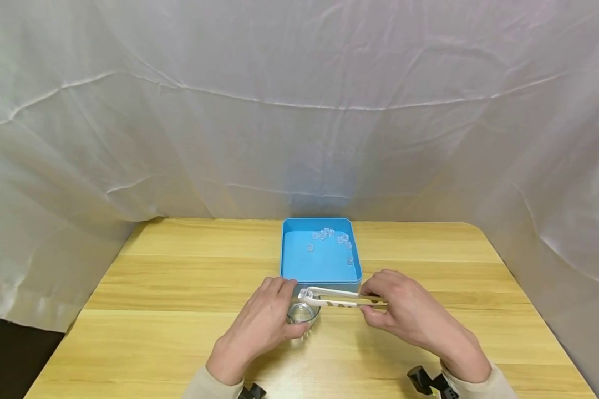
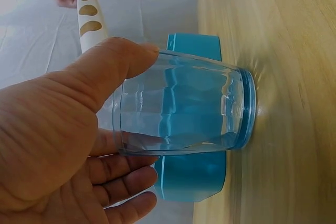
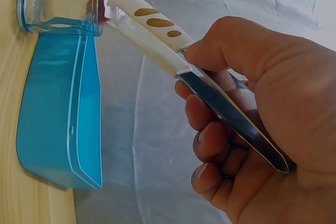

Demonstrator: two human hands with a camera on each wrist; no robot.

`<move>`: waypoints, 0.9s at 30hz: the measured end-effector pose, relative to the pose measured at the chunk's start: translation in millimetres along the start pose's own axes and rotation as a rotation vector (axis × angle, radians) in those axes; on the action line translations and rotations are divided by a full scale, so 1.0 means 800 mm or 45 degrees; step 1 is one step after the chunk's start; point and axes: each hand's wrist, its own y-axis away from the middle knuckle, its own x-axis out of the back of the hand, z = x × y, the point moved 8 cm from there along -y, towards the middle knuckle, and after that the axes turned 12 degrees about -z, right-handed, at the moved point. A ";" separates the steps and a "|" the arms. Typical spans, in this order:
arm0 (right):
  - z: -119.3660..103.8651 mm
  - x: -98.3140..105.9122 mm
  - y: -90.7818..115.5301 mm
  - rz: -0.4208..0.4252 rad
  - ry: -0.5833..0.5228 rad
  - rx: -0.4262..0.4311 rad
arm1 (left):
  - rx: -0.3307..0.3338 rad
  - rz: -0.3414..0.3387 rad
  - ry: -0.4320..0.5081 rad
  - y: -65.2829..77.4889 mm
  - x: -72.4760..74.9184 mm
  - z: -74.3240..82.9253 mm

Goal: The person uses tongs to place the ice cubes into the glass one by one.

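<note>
L hand, off the blue tray's near L corner, grips the clear glass, thumb one side, fingers the other, prob. to steady it b/c it's light & could tip. Glass seems to stand upright on the bench, just on the tray's near side, so the carry from tray to glass is short. R hand, off the tray's near R corner, pinches the white tongs b/w thumb & fingers, prob. to keep the tips squeezed. Tips are by the glass mouth, near side of tray, w/ what looks like a clear cube b/w them; tongs lie roughly level, prob. so the tips clear the rim.

Count: 1 tray, 1 glass, 1 pr tongs, 2 hands, approx 1 doz. loose cubes in tray, mostly toward its far & R walls, 1 alone nearer mid; clumps overlap, so exact no. unclear. Can't tell if any cube's in the glass. Pale curtain hangs beyond the tray.
</note>
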 end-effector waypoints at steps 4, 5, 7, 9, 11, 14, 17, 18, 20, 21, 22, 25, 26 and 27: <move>0.000 -0.002 -0.001 -0.034 -0.024 -0.021 | 0.010 -0.020 0.006 -0.001 -0.001 -0.001; 0.000 -0.002 -0.001 -0.040 -0.027 -0.026 | 0.013 -0.024 0.007 -0.001 -0.001 -0.001; 0.001 -0.002 -0.001 -0.043 -0.027 -0.034 | 0.018 -0.030 0.011 -0.002 -0.001 -0.002; 0.001 -0.002 -0.002 -0.041 -0.025 -0.036 | 0.020 -0.030 0.012 -0.002 -0.001 -0.002; 0.001 -0.002 -0.002 -0.040 -0.026 -0.038 | 0.022 -0.034 0.015 -0.002 -0.001 -0.002; 0.001 -0.001 -0.001 -0.042 -0.031 -0.041 | 0.023 -0.035 0.020 -0.002 -0.001 -0.002; 0.001 -0.001 -0.001 -0.037 -0.031 -0.048 | 0.022 -0.034 0.029 -0.002 -0.001 -0.002; 0.002 0.000 -0.001 -0.035 -0.029 -0.052 | 0.021 -0.034 0.032 -0.002 -0.001 -0.002; 0.002 0.001 -0.001 -0.024 -0.029 -0.059 | 0.023 -0.039 0.041 -0.002 -0.001 -0.002; 0.003 0.001 0.000 -0.020 -0.030 -0.064 | 0.025 -0.043 0.045 -0.001 -0.002 -0.002; 0.004 0.002 0.000 -0.016 -0.033 -0.069 | 0.027 -0.047 0.050 -0.001 -0.002 -0.002; 0.008 0.003 0.001 -0.007 -0.054 -0.089 | 0.034 -0.057 0.063 -0.001 -0.003 -0.003; 0.010 0.003 0.001 -0.002 -0.057 -0.098 | 0.037 -0.060 0.065 -0.001 -0.004 -0.003; 0.012 0.003 0.001 0.004 -0.057 -0.110 | 0.039 -0.063 0.069 -0.001 -0.004 -0.003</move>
